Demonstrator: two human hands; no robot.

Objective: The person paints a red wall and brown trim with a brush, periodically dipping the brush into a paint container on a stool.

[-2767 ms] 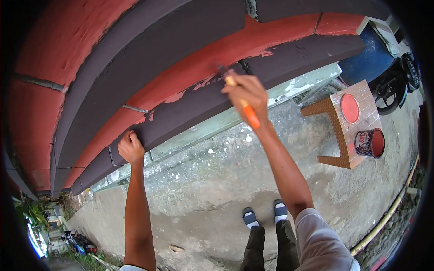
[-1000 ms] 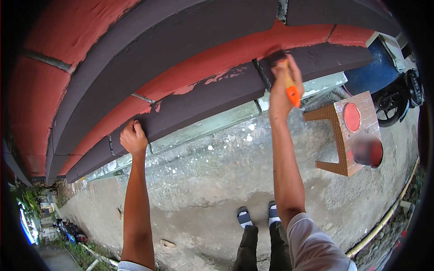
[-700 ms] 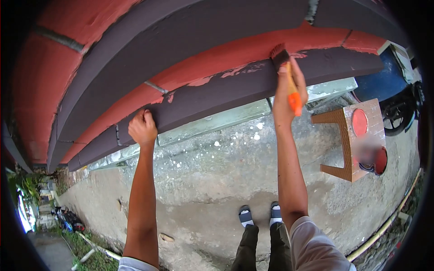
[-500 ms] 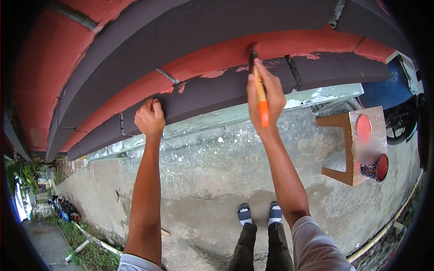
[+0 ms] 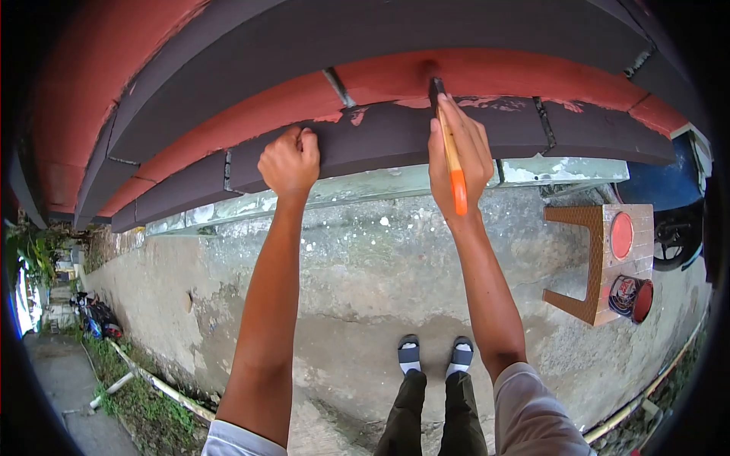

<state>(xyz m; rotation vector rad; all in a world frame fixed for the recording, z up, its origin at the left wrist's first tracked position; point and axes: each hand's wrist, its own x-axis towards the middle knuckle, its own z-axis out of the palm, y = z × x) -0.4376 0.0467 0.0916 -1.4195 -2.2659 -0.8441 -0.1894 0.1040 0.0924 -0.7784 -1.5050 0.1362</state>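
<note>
My right hand (image 5: 462,156) grips a paintbrush (image 5: 450,148) by its wooden handle with an orange end. The dark bristles touch the red strip (image 5: 388,77) between two dark grey-purple boards. Smears of red paint mark the upper edge of the lower board (image 5: 372,143). My left hand (image 5: 290,161) is curled into a fist against that same board, left of the brush; whether it grips the board's edge or anything else, I cannot make out.
A brown stool (image 5: 601,262) stands at the right, bearing a round red lid (image 5: 622,235) and a paint can (image 5: 631,298). Behind it are a wheel (image 5: 677,239) and a blue surface. A pale green ledge (image 5: 365,186) runs below the boards, above the stained concrete floor (image 5: 365,281).
The view has shifted, so the boards' joints appear farther right. Both hands stand a little farther right in view. The brush stays on the red strip, held more upright.
</note>
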